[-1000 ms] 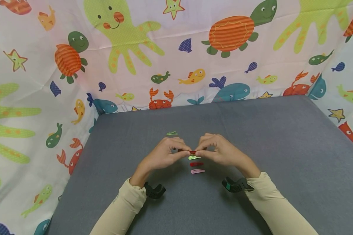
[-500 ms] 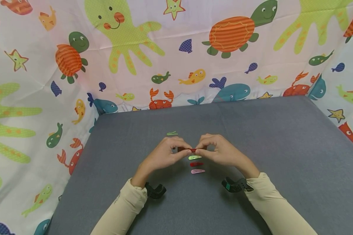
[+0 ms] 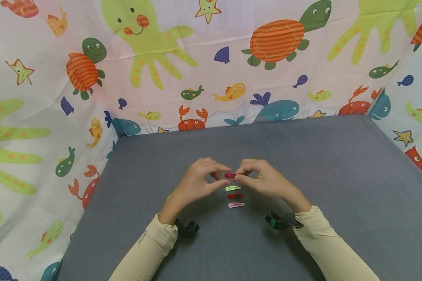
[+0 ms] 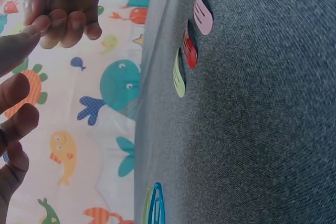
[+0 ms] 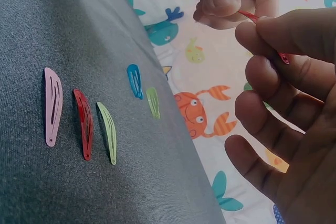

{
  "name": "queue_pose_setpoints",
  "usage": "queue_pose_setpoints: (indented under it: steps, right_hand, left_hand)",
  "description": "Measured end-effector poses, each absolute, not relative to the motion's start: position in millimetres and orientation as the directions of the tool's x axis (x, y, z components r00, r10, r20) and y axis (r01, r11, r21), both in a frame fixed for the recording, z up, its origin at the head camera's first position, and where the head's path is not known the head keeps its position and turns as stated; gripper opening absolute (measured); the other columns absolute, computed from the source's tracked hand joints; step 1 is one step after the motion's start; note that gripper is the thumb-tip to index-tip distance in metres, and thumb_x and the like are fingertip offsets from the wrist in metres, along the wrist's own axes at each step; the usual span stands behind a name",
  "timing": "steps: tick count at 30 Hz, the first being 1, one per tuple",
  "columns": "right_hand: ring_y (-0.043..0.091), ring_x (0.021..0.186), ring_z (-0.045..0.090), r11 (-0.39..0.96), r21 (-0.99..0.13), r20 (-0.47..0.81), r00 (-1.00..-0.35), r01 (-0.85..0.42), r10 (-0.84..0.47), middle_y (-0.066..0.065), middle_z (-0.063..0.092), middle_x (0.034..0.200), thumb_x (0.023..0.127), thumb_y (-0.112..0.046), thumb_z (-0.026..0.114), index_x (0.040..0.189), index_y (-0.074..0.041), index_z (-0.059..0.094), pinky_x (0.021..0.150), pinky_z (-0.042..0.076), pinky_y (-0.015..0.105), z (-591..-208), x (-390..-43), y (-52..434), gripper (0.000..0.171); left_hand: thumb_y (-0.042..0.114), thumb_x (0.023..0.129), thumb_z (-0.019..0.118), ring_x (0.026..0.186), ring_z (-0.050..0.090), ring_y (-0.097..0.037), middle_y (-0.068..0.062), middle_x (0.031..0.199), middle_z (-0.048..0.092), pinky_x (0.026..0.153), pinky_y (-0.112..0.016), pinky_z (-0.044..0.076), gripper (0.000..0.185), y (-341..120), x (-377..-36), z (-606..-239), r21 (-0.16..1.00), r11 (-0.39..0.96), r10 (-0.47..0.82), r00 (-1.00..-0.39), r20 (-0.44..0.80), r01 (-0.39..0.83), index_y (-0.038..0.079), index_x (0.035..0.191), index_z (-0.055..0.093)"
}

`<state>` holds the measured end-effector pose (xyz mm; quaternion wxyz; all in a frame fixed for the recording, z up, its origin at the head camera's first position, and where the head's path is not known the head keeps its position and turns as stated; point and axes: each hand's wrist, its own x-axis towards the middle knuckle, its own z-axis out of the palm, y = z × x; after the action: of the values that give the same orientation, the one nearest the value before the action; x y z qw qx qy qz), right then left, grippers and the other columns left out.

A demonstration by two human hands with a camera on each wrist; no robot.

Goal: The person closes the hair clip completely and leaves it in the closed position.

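A red snap hair clip is raised above the table, pinched between the thumb and index finger of my right hand. Its free end points left, between the parted thumb and index finger of my left hand, which does not grip it. Below the hands, a column of clips lies on the table: a light green hair clip, a second red hair clip and a pink hair clip. The right wrist view also shows a blue hair clip and another green hair clip farther off; my left hand hides both in the head view.
The grey tabletop stretches out on both sides of the hands. Behind it and to the sides hangs a white curtain printed with sea animals. Dark straps circle both wrists.
Both hands were pinching the raised red hair clip. My left thumb and fingers have since parted from it, while the right hand keeps hold and has lifted it slightly.
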<state>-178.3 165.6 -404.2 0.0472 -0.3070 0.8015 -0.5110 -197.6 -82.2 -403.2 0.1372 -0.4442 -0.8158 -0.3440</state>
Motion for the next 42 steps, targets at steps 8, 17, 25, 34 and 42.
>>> queue_pose_setpoints:
  steps: [8, 17, 25, 34, 42]
  right_hand:
    - [0.021, 0.079, 0.057, 0.274, -0.864, 0.225, -0.812, -0.422, -0.539, 0.005, 0.064, 0.088, 0.1, -0.016, 0.066, 0.093, -0.021, 0.077, 0.072, 0.048, 0.031, -403.6, -177.6, 163.7, 0.014]
    - [0.023, 0.08, 0.056, 0.271, -0.866, 0.228, -0.813, -0.421, -0.536, 0.005, 0.064, 0.088, 0.1, -0.016, 0.065, 0.094, -0.02, 0.077, 0.072, 0.048, 0.03, -403.5, -177.6, 162.0, 0.014]
    - [0.015, 0.086, 0.06, 0.296, -0.839, 0.279, -0.828, -0.457, -0.486, -0.001, 0.066, 0.093, 0.098, -0.013, 0.068, 0.105, -0.017, 0.077, 0.078, 0.051, 0.029, -404.1, -177.6, 163.2, 0.012]
    - [0.012, 0.089, 0.062, 0.335, -0.795, 0.363, -0.84, -0.505, -0.404, -0.002, 0.069, 0.098, 0.093, -0.011, 0.074, 0.109, -0.015, 0.075, 0.083, 0.051, 0.029, -403.2, -177.2, 163.8, 0.016]
    - [0.024, 0.094, 0.064, 0.346, -0.785, 0.375, -0.839, -0.513, -0.394, -0.002, 0.07, 0.101, 0.088, -0.013, 0.08, 0.109, -0.015, 0.075, 0.086, 0.05, 0.029, -404.2, -177.2, 163.9, 0.021]
  left_hand:
    - [0.019, 0.085, 0.083, 0.068, 0.047, -0.005, 0.006, 0.066, 0.059, 0.067, -0.026, 0.037, 0.016, -81.5, -197.0, -405.6, 0.312, 0.393, 0.608, -0.499, 0.617, 0.865, 0.019, 0.101, 0.081]
    - [0.015, 0.085, 0.081, 0.066, 0.043, -0.005, 0.008, 0.064, 0.055, 0.065, -0.025, 0.033, 0.014, -81.4, -198.4, -407.6, 0.273, 0.376, 0.59, -0.456, 0.666, 0.885, 0.02, 0.098, 0.081]
    - [0.014, 0.084, 0.08, 0.065, 0.043, -0.007, 0.006, 0.064, 0.055, 0.064, -0.026, 0.034, 0.013, -81.4, -200.1, -407.8, 0.262, 0.393, 0.585, -0.459, 0.669, 0.881, 0.017, 0.097, 0.081]
    - [0.015, 0.085, 0.08, 0.064, 0.05, -0.012, 0.003, 0.064, 0.058, 0.065, -0.028, 0.037, 0.012, -82.2, -201.4, -409.1, 0.261, 0.429, 0.583, -0.486, 0.651, 0.865, 0.016, 0.097, 0.081]
    - [0.015, 0.085, 0.079, 0.064, 0.049, -0.01, 0.002, 0.064, 0.059, 0.064, -0.028, 0.037, 0.013, -82.3, -202.5, -411.1, 0.253, 0.439, 0.583, -0.488, 0.649, 0.862, 0.016, 0.097, 0.08]
